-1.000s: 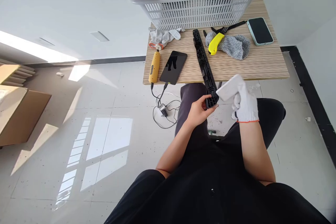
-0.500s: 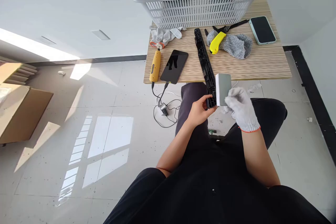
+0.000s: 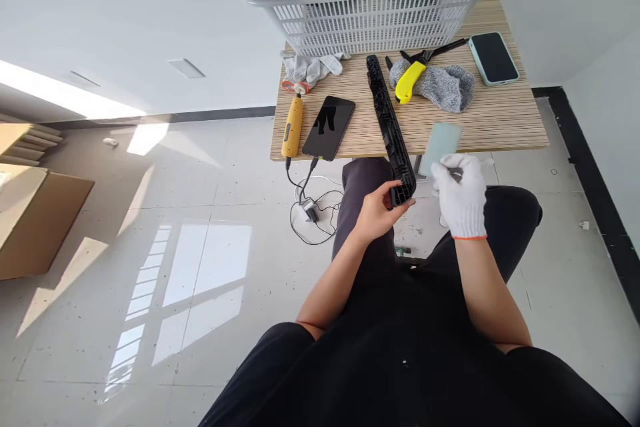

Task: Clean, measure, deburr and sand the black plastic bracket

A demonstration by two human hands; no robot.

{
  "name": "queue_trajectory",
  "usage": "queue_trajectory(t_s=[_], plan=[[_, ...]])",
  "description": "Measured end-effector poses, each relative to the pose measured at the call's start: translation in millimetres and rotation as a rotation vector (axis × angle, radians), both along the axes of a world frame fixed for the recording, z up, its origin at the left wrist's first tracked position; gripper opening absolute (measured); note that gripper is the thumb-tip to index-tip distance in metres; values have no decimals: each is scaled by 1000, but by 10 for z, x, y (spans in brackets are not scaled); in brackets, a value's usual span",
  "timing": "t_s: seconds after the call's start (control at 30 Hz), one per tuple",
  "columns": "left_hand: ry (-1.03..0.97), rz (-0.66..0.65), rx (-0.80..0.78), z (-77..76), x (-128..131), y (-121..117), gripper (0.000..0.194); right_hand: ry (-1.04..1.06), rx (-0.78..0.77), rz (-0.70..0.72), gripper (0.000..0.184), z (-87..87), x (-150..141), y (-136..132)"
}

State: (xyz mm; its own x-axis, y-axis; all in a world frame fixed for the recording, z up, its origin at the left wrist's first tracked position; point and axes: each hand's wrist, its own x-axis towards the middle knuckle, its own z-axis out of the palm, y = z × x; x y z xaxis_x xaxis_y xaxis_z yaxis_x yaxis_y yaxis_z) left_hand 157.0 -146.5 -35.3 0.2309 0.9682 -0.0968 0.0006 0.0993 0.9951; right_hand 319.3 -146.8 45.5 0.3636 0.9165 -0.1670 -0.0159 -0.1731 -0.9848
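Note:
My bare left hand (image 3: 379, 212) pinches the near end of a long black ribbed plastic part (image 3: 391, 130) between thumb and fingers. The part's far end lies on the table, while its near end juts past the table edge over my left thigh. My right hand (image 3: 460, 190), in a white knit glove with an orange cuff, is closed on a thin rectangular pad (image 3: 440, 147). The pad's pale grey-green face shows, slightly blurred, at the table's front edge. It is to the right of the black part and apart from it.
The wooden table (image 3: 500, 120) carries a white basket (image 3: 370, 20) of black parts, a yellow pen-like tool (image 3: 293, 127), a black phone (image 3: 329, 128), a pale-cased phone (image 3: 493, 59), white gloves (image 3: 310, 69), a grey knit cloth (image 3: 453, 88) and a yellow-handled cutter (image 3: 410, 82). Cables (image 3: 320, 217) lie on the floor.
The pad was turned from its white side to its grey-green face beside the black part, then moved right, away from it. My left hand keeps its hold on the black part.

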Motion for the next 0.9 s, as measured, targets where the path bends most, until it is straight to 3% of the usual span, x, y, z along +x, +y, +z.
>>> queue_trajectory(t_s=[0.03, 0.13, 0.17, 0.27, 0.3, 0.4, 0.43, 0.53, 0.57, 0.63, 0.7, 0.83, 0.9], plan=[[3, -5, -4, 2, -1, 0, 53, 54, -18, 19, 21, -1, 2, -2], [34, -31, 28, 12, -7, 1, 51, 115, -99, 284, 22, 3, 2, -17], [47, -29, 31, 16, -8, 0, 51, 58, -94, 278, 21, 5, 3, -20], [34, -5, -7, 19, -11, -2, 54, -44, -30, -4, 24, 10, 23, -24], [24, -5, -11, 17, -12, -2, 54, -3, -57, -3, 26, 11, 34, -28], [30, -20, 36, 9, -15, 0, 51, 92, -175, 293, 32, -5, 82, -51], [41, -15, 42, 6, -15, 0, 51, 55, -183, 317, 34, -18, 102, -60], [22, 4, -3, 4, -8, 0, 53, -15, -90, 25, 32, -70, 179, -82], [11, 2, -16, 4, -5, 0, 52, 37, -97, -6, 31, -84, 205, -89], [11, -12, -1, 3, 0, 4, 48, 157, -185, 154, 31, -103, 246, -105], [30, -10, 27, 3, 3, 10, 43, 126, -265, 326, 30, -110, 271, -121], [5, 14, -5, 5, 4, 14, 49, -61, -173, 122, 23, -105, 314, -139], [25, 7, 8, 5, 4, 14, 47, 4, -218, 247, 23, -109, 341, -142]])
